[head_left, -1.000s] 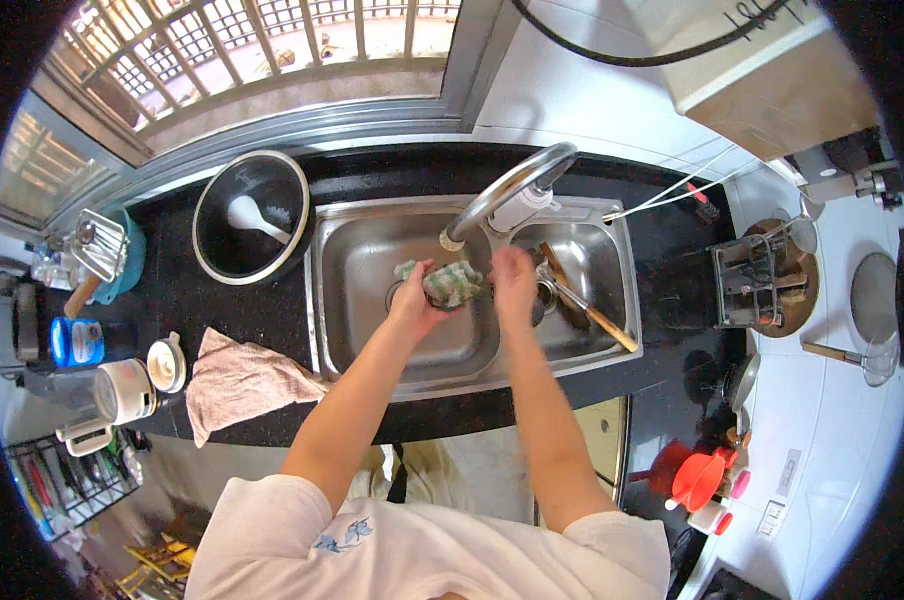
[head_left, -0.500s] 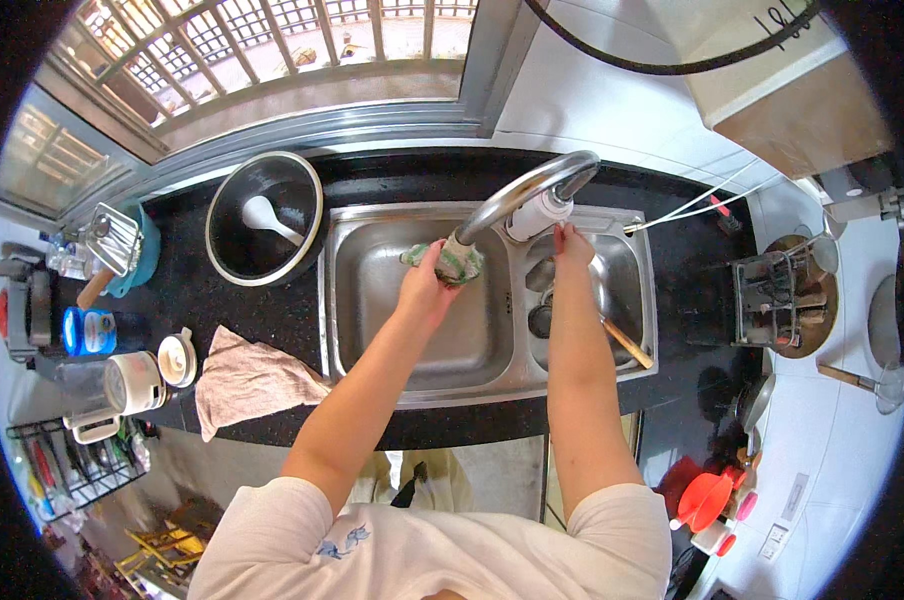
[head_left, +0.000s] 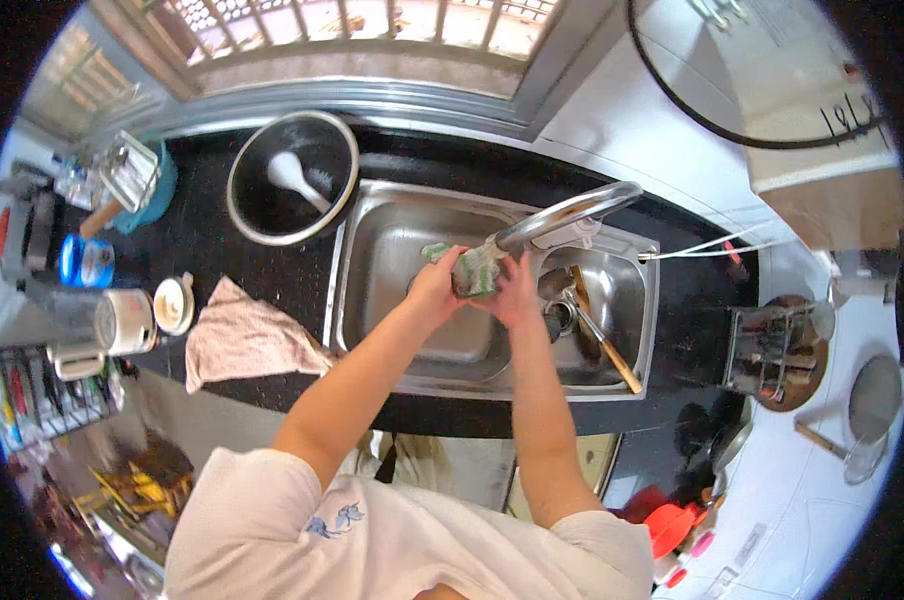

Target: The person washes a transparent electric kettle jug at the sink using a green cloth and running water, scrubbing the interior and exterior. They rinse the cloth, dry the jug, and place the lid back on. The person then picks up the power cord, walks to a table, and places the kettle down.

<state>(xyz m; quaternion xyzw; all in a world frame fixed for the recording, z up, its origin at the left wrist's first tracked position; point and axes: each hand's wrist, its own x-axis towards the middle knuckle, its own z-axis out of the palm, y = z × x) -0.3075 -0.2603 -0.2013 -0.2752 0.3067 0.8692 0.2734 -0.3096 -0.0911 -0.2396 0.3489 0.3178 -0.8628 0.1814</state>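
Green-and-white crumpled cloth (head_left: pixel 479 272) sits pinched between the fingers of the left hand (head_left: pixel 438 285) and right hand (head_left: pixel 514 291) by the curved silvery metal faucet (head_left: pixel 569 215), apparently so both can steady it.

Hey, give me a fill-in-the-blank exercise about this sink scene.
The left hand and right hand hold a green-and-white cloth near the curved metal ____.
A white ____ lies in the black bowl.
The pinkish cloth lies to the ____ of the sink.

Missing words: faucet; spoon; left.
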